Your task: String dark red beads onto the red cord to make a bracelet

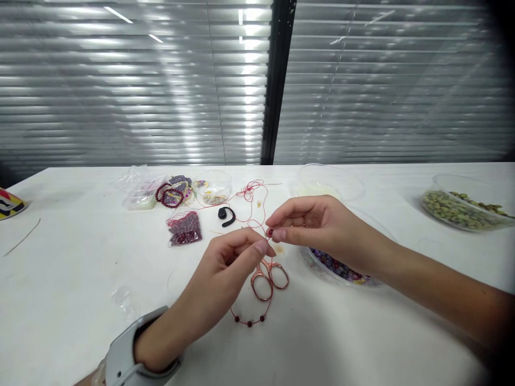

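My left hand (pixel 229 273) is closed, pinching a thin red cord (pixel 270 297) between thumb and forefinger. The cord hangs below in a loop with three dark red beads (pixel 249 324) spaced along it. Close beside it, my right hand (pixel 317 222) pinches another dark red bead (pixel 270 232) at its fingertips, near the cord. Whether the cord passes through this bead is too small to tell. Rose-gold scissors (pixel 261 287) lie on the table under the hands, their blades hidden by my left hand. More red cord (pixel 252 188) lies tangled farther back.
On the white table (pixel 72 300) are a bag of dark red beads (pixel 185 229), a black earphone (pixel 227 215), dark red bracelets (pixel 169 196) and a clear dish (pixel 213 187). A bowl of purple beads (pixel 338 268) sits under my right forearm. A green-filled container (pixel 462 206) stands right.
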`<state>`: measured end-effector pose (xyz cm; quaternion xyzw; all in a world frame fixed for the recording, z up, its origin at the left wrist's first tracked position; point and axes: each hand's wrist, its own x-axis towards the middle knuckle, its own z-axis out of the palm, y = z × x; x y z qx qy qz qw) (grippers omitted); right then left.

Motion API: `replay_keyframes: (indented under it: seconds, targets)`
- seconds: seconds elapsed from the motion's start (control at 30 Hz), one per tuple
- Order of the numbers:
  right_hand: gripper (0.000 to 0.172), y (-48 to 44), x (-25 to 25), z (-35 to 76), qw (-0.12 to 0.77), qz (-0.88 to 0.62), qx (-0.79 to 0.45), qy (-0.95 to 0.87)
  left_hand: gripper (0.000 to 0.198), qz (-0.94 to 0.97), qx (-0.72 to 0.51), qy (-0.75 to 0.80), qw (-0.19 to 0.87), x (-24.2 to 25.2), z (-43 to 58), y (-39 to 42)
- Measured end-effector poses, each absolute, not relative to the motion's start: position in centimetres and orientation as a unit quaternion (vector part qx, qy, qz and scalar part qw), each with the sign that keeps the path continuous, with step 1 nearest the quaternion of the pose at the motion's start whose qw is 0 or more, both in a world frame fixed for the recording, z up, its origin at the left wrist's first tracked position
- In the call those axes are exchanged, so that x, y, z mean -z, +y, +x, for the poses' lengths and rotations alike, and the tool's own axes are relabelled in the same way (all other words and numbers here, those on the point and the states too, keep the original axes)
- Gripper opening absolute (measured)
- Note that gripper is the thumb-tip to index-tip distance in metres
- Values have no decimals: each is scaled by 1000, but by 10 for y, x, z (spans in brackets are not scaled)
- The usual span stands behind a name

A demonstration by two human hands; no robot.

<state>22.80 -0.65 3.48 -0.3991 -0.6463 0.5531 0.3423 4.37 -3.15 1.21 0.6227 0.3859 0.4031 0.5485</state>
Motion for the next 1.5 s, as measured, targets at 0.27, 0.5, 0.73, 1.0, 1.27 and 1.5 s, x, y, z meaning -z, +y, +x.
replay_keyframes:
  seconds: [0.27, 0.5, 0.73, 1.0, 1.27, 1.5]
  targets:
    - [13, -7, -33, 229, 340, -395, -558, -646, 24, 606, -401, 402, 557, -9, 43, -29]
    - [8, -6, -35, 231, 336, -403, -553, -647, 24, 590, -386, 394, 590, -10, 44, -29]
    - [9, -8, -36, 229, 322, -407, -564, -642, 25, 609, -387, 412, 557, -10, 44, -28]
    - [11, -8, -36, 229, 326, -412, -556, -644, 22, 609, -398, 398, 559, -14, 43, -30]
    - [12, -9, -35, 229, 334, -396, -563, -644, 22, 613, -400, 401, 551, -12, 43, -30]
    - [9, -10, -37, 227, 340, -389, -565, -643, 24, 623, -382, 414, 542, -13, 44, -29]
